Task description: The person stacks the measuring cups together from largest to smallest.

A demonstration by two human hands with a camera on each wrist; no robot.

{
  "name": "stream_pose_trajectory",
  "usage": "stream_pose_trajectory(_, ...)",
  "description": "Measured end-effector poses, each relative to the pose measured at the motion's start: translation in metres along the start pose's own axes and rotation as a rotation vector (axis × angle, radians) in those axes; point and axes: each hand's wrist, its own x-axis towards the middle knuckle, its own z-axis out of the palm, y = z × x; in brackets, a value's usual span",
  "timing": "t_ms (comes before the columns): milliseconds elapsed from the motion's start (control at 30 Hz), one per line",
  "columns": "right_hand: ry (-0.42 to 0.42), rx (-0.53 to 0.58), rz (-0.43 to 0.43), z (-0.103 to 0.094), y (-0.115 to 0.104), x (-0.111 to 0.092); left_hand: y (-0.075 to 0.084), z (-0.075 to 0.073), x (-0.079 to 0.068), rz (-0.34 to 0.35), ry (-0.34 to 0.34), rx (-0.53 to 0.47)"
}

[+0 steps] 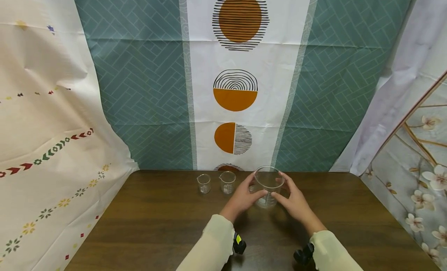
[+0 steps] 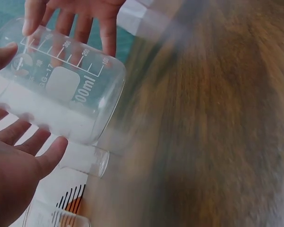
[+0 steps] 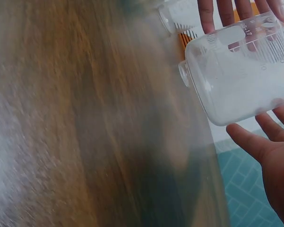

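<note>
A large clear glass beaker (image 1: 267,197) is gripped between my two hands at the back of the table, right of the middle. My left hand (image 1: 244,196) holds its left side, and my right hand (image 1: 294,200) holds its right side, the thumbs at the front. White print on the beaker (image 2: 61,85) reads 500ml in the left wrist view, and it looks empty. Whether its base touches the table cannot be told. Left of it stand two smaller beakers, a middle one (image 1: 227,182) and a smallest one (image 1: 204,184). Another small glass vessel shows partly behind the large beaker.
The brown wooden table (image 1: 167,228) runs up to a hanging green and white cloth (image 1: 153,108) at its back edge. A cream patterned cloth (image 1: 52,158) hangs at the left, a flowered one (image 1: 412,185) at the right.
</note>
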Motion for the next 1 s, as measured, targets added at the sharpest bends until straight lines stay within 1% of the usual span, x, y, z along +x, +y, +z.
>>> stream_pose_trajectory(133, -0.002, 0.013, 0.006, 0.005, -0.005, -0.001, -0.002, -0.006, -0.006, 0.009, -0.005, -0.006)
stream_pose_trajectory(333, -0.006, 0.011, 0.008, 0.012, -0.011, -0.003, -0.003, -0.016, -0.016, 0.012, -0.007, 0.012)
stream_pose_trajectory(367, -0.008, 0.012, 0.01, 0.013, -0.018, -0.005, -0.004, -0.017, -0.017, 0.018, -0.01, 0.01)
stream_pose_trajectory(467, -0.005, 0.019, 0.005, 0.016, -0.021, -0.005, -0.002, -0.021, -0.021, 0.033, -0.008, -0.016)
stream_pose_trajectory(567, -0.007, 0.028, 0.003, 0.021, -0.024, -0.006, -0.003, -0.024, -0.025, 0.049, 0.003, -0.04)
stream_pose_trajectory(600, -0.007, 0.033, -0.003, 0.024, -0.019, -0.005, -0.003, -0.026, -0.027, 0.047, 0.01, -0.042)
stream_pose_trajectory(633, -0.009, 0.038, -0.007, 0.025, -0.02, -0.005, -0.006, -0.027, -0.028, 0.051, 0.016, -0.039)
stream_pose_trajectory(867, -0.014, 0.062, -0.041, 0.034, -0.028, -0.005, -0.005, -0.038, -0.039, 0.001, 0.024, -0.03)
stream_pose_trajectory(1000, -0.01, 0.068, -0.027, 0.04, -0.032, -0.006, -0.007, -0.043, -0.043, 0.025, 0.029, -0.032)
